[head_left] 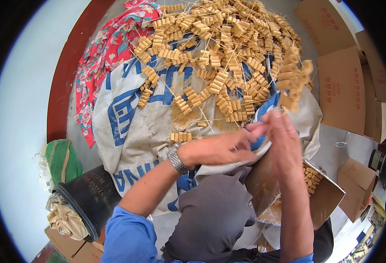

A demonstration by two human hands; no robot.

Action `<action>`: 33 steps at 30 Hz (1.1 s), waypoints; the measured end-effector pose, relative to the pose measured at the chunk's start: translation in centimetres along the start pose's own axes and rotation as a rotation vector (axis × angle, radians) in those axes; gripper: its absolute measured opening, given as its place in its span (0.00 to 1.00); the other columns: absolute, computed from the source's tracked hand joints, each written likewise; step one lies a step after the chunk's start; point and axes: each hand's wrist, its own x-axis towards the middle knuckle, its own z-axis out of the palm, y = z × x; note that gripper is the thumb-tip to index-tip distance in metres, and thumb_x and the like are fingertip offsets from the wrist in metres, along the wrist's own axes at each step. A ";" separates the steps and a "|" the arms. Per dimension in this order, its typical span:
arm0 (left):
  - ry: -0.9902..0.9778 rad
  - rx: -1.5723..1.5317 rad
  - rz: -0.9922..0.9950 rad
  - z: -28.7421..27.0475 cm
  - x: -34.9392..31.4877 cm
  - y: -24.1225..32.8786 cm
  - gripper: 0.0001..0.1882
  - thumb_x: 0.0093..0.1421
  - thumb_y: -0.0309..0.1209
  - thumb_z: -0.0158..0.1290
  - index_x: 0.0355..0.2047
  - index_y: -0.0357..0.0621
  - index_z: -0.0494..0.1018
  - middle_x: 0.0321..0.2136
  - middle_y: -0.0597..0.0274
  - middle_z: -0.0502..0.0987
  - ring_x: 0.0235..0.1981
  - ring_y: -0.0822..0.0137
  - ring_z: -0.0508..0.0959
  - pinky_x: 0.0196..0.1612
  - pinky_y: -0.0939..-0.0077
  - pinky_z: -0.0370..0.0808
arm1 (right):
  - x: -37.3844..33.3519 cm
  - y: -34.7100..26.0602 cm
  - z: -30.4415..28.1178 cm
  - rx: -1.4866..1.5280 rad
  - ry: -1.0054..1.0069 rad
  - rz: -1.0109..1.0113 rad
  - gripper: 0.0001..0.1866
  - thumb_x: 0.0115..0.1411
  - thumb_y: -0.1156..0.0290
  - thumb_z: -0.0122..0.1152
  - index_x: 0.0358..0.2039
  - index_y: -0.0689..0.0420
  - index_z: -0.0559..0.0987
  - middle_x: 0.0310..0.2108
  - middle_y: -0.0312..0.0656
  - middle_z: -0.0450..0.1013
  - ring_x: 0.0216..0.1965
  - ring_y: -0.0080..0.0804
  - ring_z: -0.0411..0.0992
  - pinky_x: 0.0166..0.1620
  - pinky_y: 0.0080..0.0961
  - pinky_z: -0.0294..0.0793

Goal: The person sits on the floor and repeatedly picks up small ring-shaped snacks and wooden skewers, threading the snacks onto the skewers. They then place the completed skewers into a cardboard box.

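My right hand (283,140) is closed round the sticks of a bunch of skewers (293,81) threaded with tan ridged rolls. The bunch stands up above the fist, blurred by motion. My left hand (219,149), with a metal-banded watch (177,160) on its wrist, reaches across to the base of my right hand. Its fingertips are smeared, and whether they grip the sticks is hidden. Beyond both hands a large heap of the same skewers (228,52) lies on a white and blue woven sheet (136,122). One single skewer (180,136) lies just past my left wrist.
At my right knee an open cardboard box (324,197) holds more tan rolls. Tall cartons (339,90) stand at the far right. A black bucket (99,190) and a green sack (63,160) are at the left. Red flowered cloth (109,48) lies at the far left.
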 end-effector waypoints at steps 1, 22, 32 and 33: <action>0.092 0.055 -0.045 -1.2 -1.0 -1.8 0.26 0.69 0.46 0.45 0.56 0.36 0.65 0.48 0.47 0.72 0.51 0.58 0.73 0.55 0.65 0.69 | -0.1 -0.8 -0.5 0.048 0.002 0.016 0.17 0.72 0.57 0.45 0.40 0.58 0.75 0.22 0.39 0.74 0.35 0.31 0.76 0.53 0.33 0.67; 0.875 0.654 -1.106 -16.4 -4.2 -22.1 0.39 0.51 0.55 0.59 0.56 0.40 0.66 0.59 0.44 0.66 0.59 0.46 0.69 0.59 0.45 0.61 | -4.7 -3.4 -4.5 -0.158 0.008 0.125 0.17 0.74 0.61 0.40 0.38 0.62 0.72 0.21 0.43 0.74 0.30 0.32 0.76 0.45 0.29 0.71; 0.893 0.351 -0.822 -17.7 -6.4 -25.2 0.43 0.49 0.44 0.67 0.55 0.29 0.60 0.48 0.36 0.75 0.47 0.52 0.78 0.52 0.65 0.73 | -5.2 -2.8 -4.1 -0.159 -0.100 0.160 0.17 0.73 0.61 0.42 0.37 0.62 0.72 0.22 0.43 0.74 0.30 0.31 0.76 0.44 0.28 0.72; 0.846 0.314 -0.803 -17.7 -6.9 -24.9 0.42 0.49 0.44 0.66 0.55 0.29 0.60 0.47 0.37 0.76 0.45 0.53 0.79 0.50 0.66 0.74 | -5.2 -3.0 -4.2 -0.166 -0.093 0.156 0.17 0.73 0.61 0.42 0.37 0.62 0.72 0.22 0.43 0.74 0.30 0.31 0.76 0.44 0.28 0.72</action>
